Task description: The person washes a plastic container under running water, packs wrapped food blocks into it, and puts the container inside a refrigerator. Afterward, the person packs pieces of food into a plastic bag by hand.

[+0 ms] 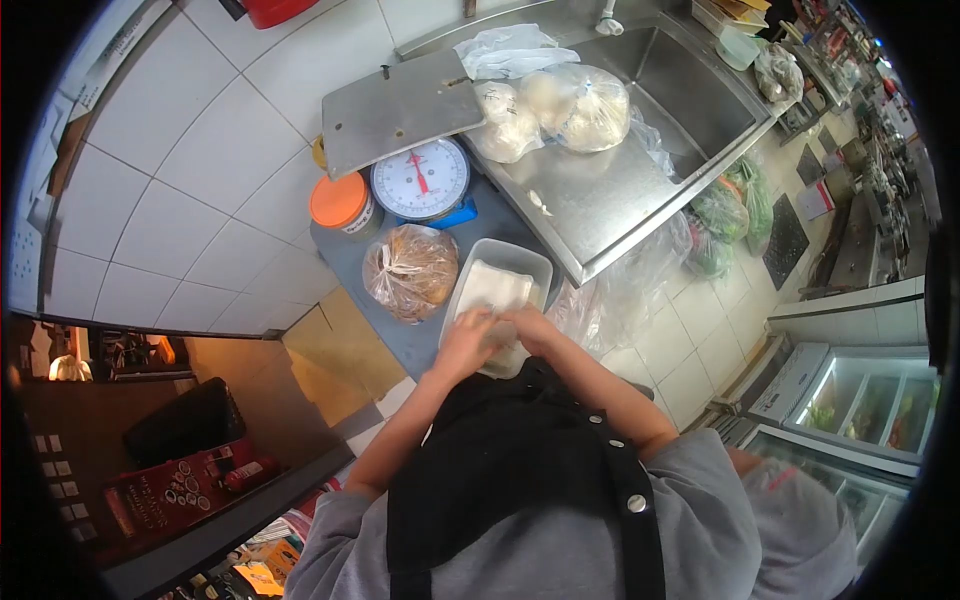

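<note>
A translucent plastic container [543, 262] stands on the grey-blue table, with flat white sheets [497, 284] stacked inside, possibly dough wrappers. My left hand [468, 338] and my right hand [530, 328] are both over its near half. Their curled fingertips almost meet at the near edge of the sheets. Both hands look closed, but what lies between the fingers is too small to make out. Left of the container sits a knotted clear bag [410, 272] of brownish food.
A dial scale [420, 180] and an orange-lidded tub [340, 204] stand behind the bag, beside a metal sheet [395, 110]. Bags of round white items [590, 108] rest on the steel sink counter [590, 200]. Bagged vegetables [720, 215] are at the right. Another person's grey sleeve [800, 515] shows behind me.
</note>
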Motion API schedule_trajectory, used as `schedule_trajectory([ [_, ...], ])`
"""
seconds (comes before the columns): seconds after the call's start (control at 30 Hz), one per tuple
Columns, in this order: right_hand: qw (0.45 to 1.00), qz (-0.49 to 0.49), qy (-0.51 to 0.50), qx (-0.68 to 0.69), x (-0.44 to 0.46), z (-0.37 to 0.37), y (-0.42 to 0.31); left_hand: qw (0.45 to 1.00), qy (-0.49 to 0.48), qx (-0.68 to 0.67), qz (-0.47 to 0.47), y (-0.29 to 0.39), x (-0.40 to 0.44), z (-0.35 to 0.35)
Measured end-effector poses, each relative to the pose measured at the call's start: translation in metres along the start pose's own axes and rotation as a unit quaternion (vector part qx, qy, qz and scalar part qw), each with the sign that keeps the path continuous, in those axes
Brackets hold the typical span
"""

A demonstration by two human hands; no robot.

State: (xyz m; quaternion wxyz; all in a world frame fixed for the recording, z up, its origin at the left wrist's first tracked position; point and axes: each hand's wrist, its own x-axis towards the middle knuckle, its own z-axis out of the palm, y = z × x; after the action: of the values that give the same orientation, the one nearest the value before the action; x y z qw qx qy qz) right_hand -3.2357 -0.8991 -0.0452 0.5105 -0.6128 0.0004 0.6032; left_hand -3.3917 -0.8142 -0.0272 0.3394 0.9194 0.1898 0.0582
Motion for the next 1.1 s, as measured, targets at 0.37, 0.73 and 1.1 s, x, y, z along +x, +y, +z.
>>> schedule_trajectory([
  [0.37,0.975,-0.106,-0.007,-0.195,-0.029,-0.043,-0.007,0.981,0.024,0.177,0.079,-0.005,-0.004,0.028],
  [0.73,0.917,-0.137,0.08,-0.367,-0.012,-0.013,-0.011,0.937,0.329,-0.005,-0.118,-0.027,-0.005,-0.027],
  [1.1,0.979,0.07,0.019,-0.193,-0.026,-0.062,0.025,0.883,0.011,-0.351,-0.311,-0.062,-0.026,0.031],
])
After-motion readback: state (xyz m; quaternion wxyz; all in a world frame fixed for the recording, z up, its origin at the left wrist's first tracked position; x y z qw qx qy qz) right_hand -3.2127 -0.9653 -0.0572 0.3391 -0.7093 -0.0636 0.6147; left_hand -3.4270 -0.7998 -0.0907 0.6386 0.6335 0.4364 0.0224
